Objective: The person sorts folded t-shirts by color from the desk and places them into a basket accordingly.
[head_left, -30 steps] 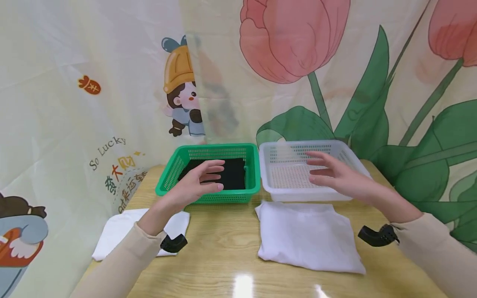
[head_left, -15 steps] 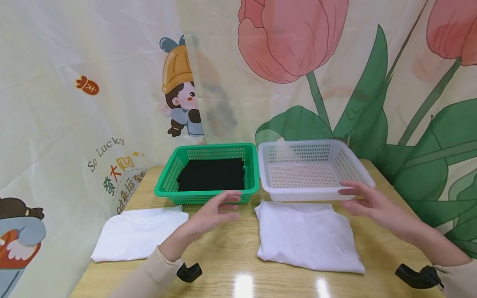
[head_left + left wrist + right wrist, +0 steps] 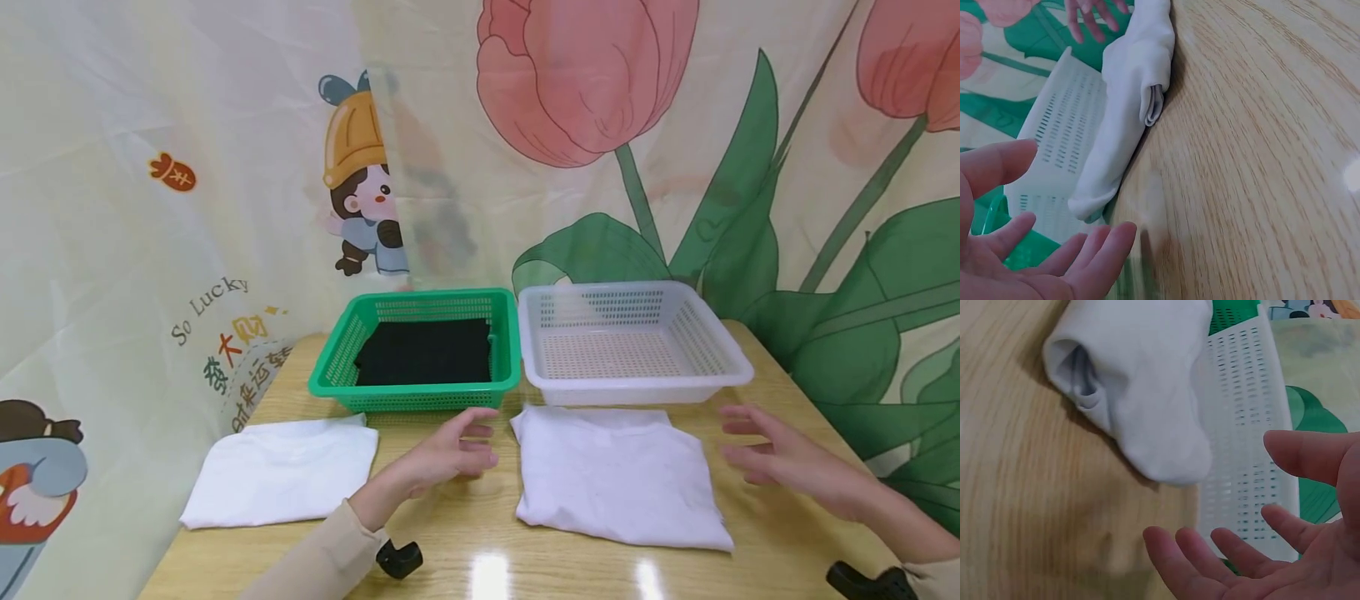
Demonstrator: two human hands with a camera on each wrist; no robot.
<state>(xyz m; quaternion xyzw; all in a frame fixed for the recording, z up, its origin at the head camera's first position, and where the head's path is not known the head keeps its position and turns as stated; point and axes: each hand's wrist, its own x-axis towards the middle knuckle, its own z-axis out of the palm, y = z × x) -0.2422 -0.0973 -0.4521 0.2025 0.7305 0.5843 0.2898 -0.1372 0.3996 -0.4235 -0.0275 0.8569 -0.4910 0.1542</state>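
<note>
Flanking 1 folded white cloth garment (image 3: 618,479): left hand (image 3: 446,457), right hand (image 3: 787,457), fingers loosely apart. Farther left: 1 second white garment (image 3: 277,475). Behind: 1 green plastic basket (image 3: 420,397), black cloth (image 3: 423,352) inside; 1 white plastic basket (image 3: 637,390).

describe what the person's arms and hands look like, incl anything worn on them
The left hand and right hand are bare, with no gloves or rings showing. The left sleeve is long, plain beige, with a stitched-looking cuff; only a bit of the matching right sleeve shows. A small, curved black device sits at each cuff; no cables are visible.
</note>
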